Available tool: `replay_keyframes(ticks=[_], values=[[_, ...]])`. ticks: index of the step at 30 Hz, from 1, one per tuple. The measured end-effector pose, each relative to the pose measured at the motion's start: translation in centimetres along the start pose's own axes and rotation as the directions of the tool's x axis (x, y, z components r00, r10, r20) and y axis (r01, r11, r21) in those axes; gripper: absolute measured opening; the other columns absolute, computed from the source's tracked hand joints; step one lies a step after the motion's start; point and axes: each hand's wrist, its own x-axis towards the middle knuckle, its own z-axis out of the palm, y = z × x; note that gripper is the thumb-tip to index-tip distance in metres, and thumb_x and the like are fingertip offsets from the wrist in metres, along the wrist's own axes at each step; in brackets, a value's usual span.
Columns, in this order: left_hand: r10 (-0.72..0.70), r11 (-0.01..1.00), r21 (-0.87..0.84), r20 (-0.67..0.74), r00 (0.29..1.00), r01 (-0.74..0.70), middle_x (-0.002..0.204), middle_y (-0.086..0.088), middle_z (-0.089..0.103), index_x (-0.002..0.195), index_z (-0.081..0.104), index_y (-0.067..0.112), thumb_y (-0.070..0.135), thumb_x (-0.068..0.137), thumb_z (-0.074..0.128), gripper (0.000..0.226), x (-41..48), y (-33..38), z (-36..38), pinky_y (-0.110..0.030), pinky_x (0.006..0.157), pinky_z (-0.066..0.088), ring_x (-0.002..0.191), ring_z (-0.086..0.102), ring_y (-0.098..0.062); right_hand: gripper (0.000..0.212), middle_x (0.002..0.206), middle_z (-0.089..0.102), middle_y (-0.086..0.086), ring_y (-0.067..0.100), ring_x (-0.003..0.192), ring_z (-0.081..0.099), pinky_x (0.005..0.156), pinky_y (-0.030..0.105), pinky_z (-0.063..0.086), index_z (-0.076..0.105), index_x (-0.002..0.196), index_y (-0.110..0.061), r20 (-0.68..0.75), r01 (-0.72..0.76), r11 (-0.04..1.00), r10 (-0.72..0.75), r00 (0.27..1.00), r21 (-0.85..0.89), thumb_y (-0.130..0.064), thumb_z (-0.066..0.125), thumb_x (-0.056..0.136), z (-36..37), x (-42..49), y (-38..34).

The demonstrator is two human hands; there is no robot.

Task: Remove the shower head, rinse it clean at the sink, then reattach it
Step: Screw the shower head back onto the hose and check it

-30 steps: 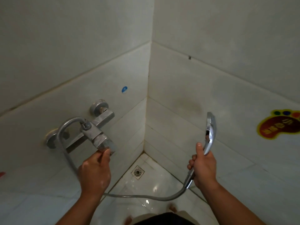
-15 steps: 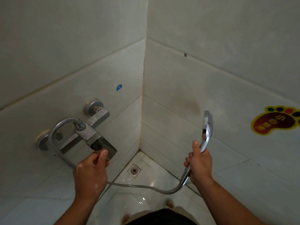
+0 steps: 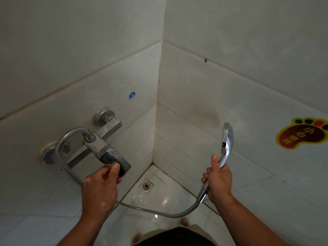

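- In the tiled shower corner, your right hand was closed around the upright shower head.
- Your left hand pinched the faucet lever.
- The hose sagged between them, above the floor drain.

White tiled floor; square drain in corner.

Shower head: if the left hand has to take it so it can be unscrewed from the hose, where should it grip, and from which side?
Judging by its pose, grip the shower head by the neck just above the right hand, coming from the left. The handle is upright and slim; the hose joins below that hand.
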Motion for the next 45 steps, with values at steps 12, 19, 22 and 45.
replay_keyframes(ticks=[12, 19, 22, 45], values=[[-0.040, 0.998, -0.041, 0.036, 0.999, 0.042, 0.066, 0.005, 0.075, 0.086, 0.073, 0.031, 0.035, 0.099, 0.057, 0.021, 0.1, 0.2, -0.3, -0.025, 0.068, 0.046, 0.071, 0.073, -0.005, 0.029, 0.060, 0.041, 0.005, 0.017, 0.047, 0.040, 0.047, 0.030, 0.042, 0.052, 0.088, -0.017, -0.009, 0.011, 1.000, -0.010, 1.000, 0.009, -0.041, 0.059, 0.101, 0.0, -0.2, -0.4], [-0.040, 0.999, -0.023, 0.036, 0.999, 0.041, 0.062, 0.007, 0.074, 0.083, 0.072, 0.033, 0.037, 0.099, 0.057, 0.022, 0.1, 0.1, -0.3, -0.025, 0.067, 0.045, 0.070, 0.072, -0.003, 0.024, 0.059, 0.040, 0.003, 0.016, 0.047, 0.040, 0.048, 0.030, 0.041, 0.053, 0.091, -0.019, 0.017, 0.012, 0.999, -0.013, 1.000, 0.043, -0.040, 0.058, 0.101, 0.5, -0.3, -0.9], [-0.039, 0.999, -0.022, 0.037, 0.999, 0.040, 0.060, 0.009, 0.074, 0.078, 0.071, 0.036, 0.038, 0.098, 0.058, 0.024, 0.2, -0.1, -0.3, -0.029, 0.071, 0.047, 0.069, 0.073, -0.003, 0.023, 0.060, 0.039, 0.004, 0.016, 0.047, 0.039, 0.047, 0.030, 0.040, 0.051, 0.091, -0.019, 0.021, 0.043, 0.997, -0.044, 0.999, 0.060, -0.037, 0.058, 0.102, 0.8, -0.4, -1.5], [0.060, 0.998, -0.030, 0.137, 0.989, -0.057, 0.070, 0.007, 0.076, 0.085, 0.077, 0.024, 0.034, 0.098, 0.058, 0.025, 1.6, -1.7, -0.6, -0.030, 0.074, 0.056, 0.070, 0.074, -0.003, 0.032, 0.049, 0.049, -0.004, 0.020, 0.047, 0.050, 0.055, 0.037, 0.047, 0.044, 0.076, -0.018, 0.083, 0.260, 0.965, -0.256, 0.963, -0.040, -0.025, 0.068, 0.096, 4.8, -2.4, -3.2]])
